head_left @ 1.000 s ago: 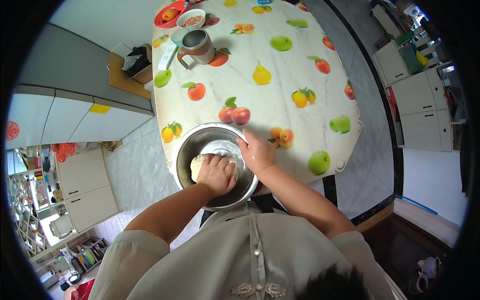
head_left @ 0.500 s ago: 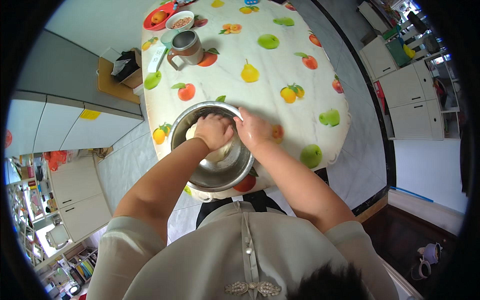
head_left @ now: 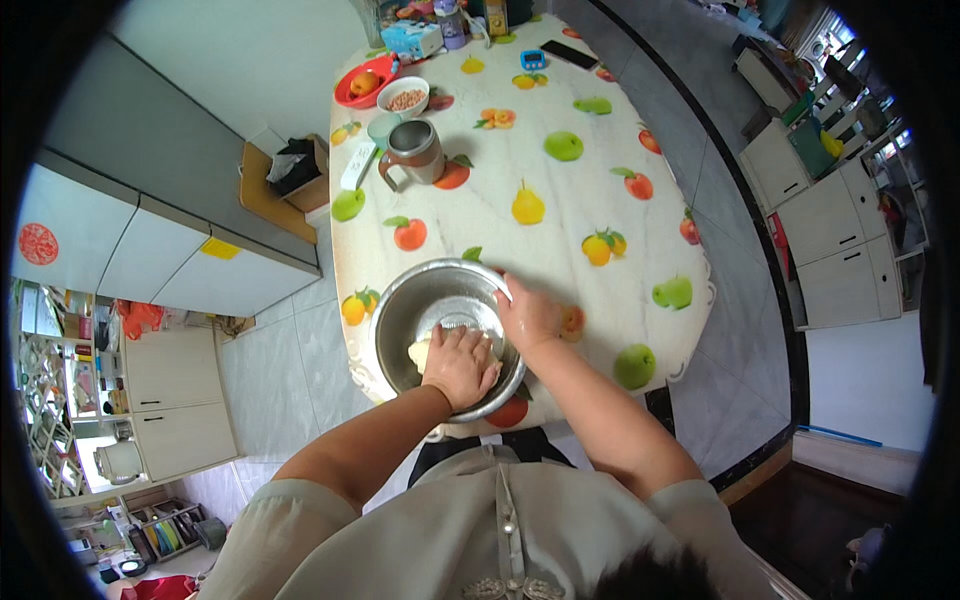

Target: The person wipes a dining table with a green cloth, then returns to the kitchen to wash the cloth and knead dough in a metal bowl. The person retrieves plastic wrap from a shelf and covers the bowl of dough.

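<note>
A round metal bowl [head_left: 396, 318] rests at the table's near edge, with pale dough [head_left: 419, 353] inside. Pressing down on that dough in the near half of the bowl, my left hand [head_left: 462, 366] lies with its fingers stretched over it and hides most of it. The far half of the bowl shows bare metal. My right hand [head_left: 532, 314] grips the bowl's right rim, thumb over the edge.
A fruit-print cloth covers the table [head_left: 480, 200]. Toward the far left stand a mug [head_left: 418, 155], a white remote [head_left: 358, 165], a bowl of nuts [head_left: 404, 97] and a red fruit basket [head_left: 366, 84]. A dark phone [head_left: 570, 54] and a blue timer [head_left: 533, 60] lie farther back.
My left hand has come from the far part of the bowl to its near side, and the dough now sits there. My right hand keeps the rim. The view has tilted toward the far table.
</note>
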